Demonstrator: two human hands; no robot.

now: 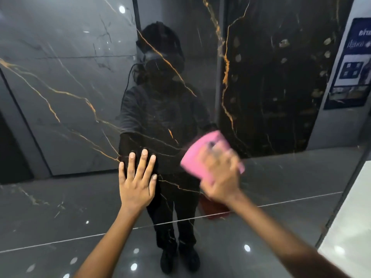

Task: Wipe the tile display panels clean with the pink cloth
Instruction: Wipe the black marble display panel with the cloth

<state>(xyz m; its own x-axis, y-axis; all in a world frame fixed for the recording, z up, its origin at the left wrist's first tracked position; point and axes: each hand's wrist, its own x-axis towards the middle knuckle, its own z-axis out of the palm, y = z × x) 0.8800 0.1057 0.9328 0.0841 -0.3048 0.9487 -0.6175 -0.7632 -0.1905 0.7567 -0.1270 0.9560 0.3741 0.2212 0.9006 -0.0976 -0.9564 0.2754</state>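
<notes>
Pink cloth under the right hand, on the glossy dark tile panel (80, 101)

The right hand (220, 173), blurred, presses the pink cloth (202, 151) against the panel; the cloth shows above and left of its fingers. The left hand (138, 177) rests flat beside it, fingers spread straight.

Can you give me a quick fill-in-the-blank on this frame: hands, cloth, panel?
1. The right hand presses a folded cloth of ____ colour against the glossy dark marble-look tile panel.
2. The left hand lies on the panel with its fingers ____.
3. The veins running across the panel are ____ in colour.
4. The blurred hand is the ____ one.

Missing words: pink; spread flat; orange-gold; right
</notes>
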